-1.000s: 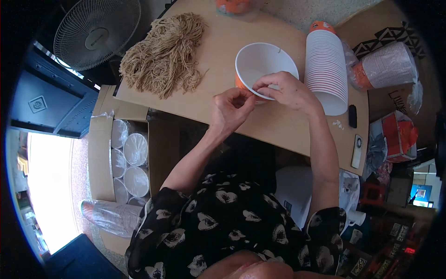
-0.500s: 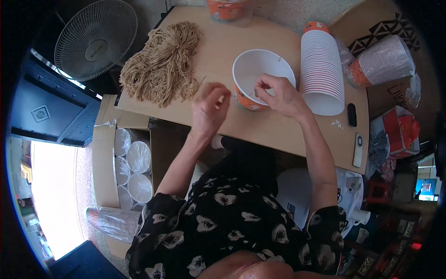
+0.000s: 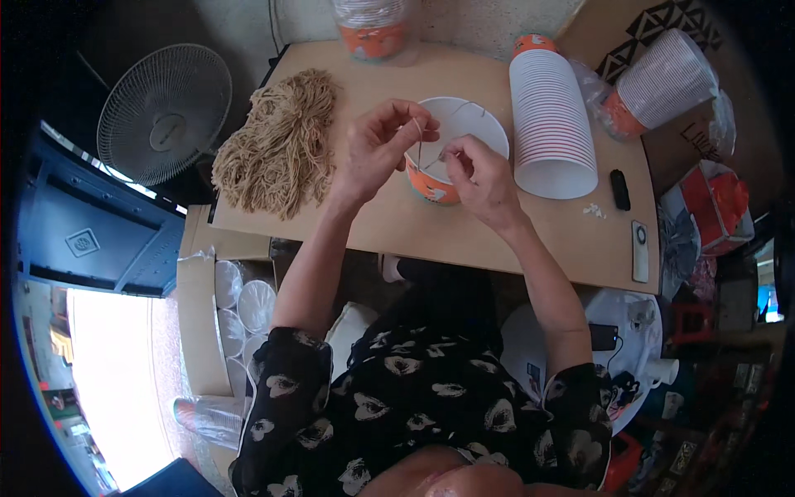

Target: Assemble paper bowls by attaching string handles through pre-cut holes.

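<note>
A paper bucket (image 3: pixel 432 190), orange outside and white inside, stands upright near the front edge of the table. A thin tan cord (image 3: pixel 420 153) runs at the left part of its rim. My left hand (image 3: pixel 383 147) is closed above that rim, pinching the cord between thumb and fingers. Over the bucket's near right side, my right hand (image 3: pixel 487 182) pinches what looks like the cord's other end; its fingertips partly cover it. Another bit of cord curves at the bucket's far rim. Left of my hands lies a heap of tan cords (image 3: pixel 281 141).
A long nested stack of white buckets (image 3: pixel 553 124) lies to the right. Beside it are a black object (image 3: pixel 619 190) and small white scraps (image 3: pixel 594 210). Wrapped buckets (image 3: pixel 373 41) stand at the back. A fan (image 3: pixel 166 116) and an open carton (image 3: pixel 203 323) are at the left.
My left hand has come rightward to the bucket's rim, and the cord now shows as a loop by its fingers. My right hand stays pinched near the bucket. The whole view has shifted slightly.
</note>
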A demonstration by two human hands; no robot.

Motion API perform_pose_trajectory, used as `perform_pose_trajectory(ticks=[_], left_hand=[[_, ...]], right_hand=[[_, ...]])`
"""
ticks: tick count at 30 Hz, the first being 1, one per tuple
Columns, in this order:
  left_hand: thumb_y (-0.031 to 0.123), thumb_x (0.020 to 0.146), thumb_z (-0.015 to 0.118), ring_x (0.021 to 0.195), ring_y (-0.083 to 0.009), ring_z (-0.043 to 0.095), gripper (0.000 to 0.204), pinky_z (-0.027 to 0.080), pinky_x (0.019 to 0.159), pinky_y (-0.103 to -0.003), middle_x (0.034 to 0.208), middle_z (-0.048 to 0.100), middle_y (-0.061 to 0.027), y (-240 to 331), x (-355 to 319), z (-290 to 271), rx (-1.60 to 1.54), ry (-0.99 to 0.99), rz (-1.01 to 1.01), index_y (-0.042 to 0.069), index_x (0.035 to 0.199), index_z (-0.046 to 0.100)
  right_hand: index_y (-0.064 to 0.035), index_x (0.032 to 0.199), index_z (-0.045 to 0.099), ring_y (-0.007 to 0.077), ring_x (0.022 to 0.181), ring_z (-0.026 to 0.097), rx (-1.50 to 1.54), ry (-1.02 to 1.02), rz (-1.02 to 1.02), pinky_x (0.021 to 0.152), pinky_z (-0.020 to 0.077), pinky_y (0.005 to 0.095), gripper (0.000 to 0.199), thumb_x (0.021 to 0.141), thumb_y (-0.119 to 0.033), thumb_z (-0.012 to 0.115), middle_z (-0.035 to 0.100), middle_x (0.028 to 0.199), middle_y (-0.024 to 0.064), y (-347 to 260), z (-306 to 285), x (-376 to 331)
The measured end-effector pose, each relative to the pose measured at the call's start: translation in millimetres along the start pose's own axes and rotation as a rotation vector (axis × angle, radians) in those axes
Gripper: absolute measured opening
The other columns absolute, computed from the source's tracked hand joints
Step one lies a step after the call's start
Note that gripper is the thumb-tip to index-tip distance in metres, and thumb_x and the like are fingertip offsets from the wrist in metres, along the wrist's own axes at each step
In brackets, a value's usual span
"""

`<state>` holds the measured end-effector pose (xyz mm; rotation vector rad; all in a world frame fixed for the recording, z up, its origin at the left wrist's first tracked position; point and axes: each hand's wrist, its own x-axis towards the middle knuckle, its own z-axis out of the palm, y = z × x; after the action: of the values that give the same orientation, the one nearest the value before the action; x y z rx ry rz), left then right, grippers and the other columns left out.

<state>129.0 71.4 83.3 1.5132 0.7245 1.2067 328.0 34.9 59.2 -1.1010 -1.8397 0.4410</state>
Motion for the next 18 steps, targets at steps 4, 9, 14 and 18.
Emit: perform_pose_trajectory(ticks=[4, 9, 14, 18], left_hand=[[0.021, 0.105, 0.054, 0.101, -0.0189, 0.071, 0.019, 0.054, 0.063, -0.022, 0.11, 0.071, -0.01, -7.9, 9.0, 6.8, -0.122, -0.15, -0.165, 0.005, 0.114, 0.058], [0.019, 0.106, 0.05, 0.11, -0.0236, 0.069, 0.017, 0.06, 0.073, -0.026, 0.114, 0.067, -0.013, -12.6, 16.9, 22.0, -0.267, -0.279, -0.305, 0.005, 0.115, 0.054], [0.022, 0.105, 0.048, 0.095, -0.0169, 0.069, 0.018, 0.057, 0.073, -0.027, 0.109, 0.067, -0.0094, -15.0, 20.0, 20.0, -0.305, -0.409, -0.345, 0.006, 0.109, 0.056], [0.023, 0.103, 0.048, 0.085, -0.0125, 0.064, 0.02, 0.054, 0.068, -0.025, 0.105, 0.068, -0.0076, -11.2, 18.0, -0.3, -0.205, -0.46, -0.32, 0.007, 0.109, 0.058]], right_hand=[[-0.0005, 0.101, 0.059, 0.0203, 0.074, 0.067, 0.052, 0.123, -0.145, 0.061, 0.0526, 0.0324, 0.011, 0.091, -0.002, 0.064, 0.067, 0.099, 0.0123, 0.3, -16.1, 5.6], [0.0021, 0.103, 0.059, 0.0117, 0.075, 0.062, 0.072, 0.101, -0.095, 0.066, 0.0513, 0.0274, 0.008, 0.095, 0.001, 0.057, 0.067, 0.106, 0.01, 7.8, -30.5, 10.3], [0.0003, 0.1, 0.055, 0.0097, 0.073, 0.06, 0.123, -0.125, 0.085, 0.064, 0.0497, 0.0263, 0.005, 0.099, -0.003, 0.052, 0.064, 0.091, 0.0075, 5.9, -43.8, 20.2], [-0.0016, 0.096, 0.051, 0.0084, 0.069, 0.056, 0.327, -0.347, 0.26, 0.061, 0.0459, 0.0249, 0.007, 0.101, -0.006, 0.048, 0.057, 0.078, 0.0025, 9.7, -38.2, 29.1]])
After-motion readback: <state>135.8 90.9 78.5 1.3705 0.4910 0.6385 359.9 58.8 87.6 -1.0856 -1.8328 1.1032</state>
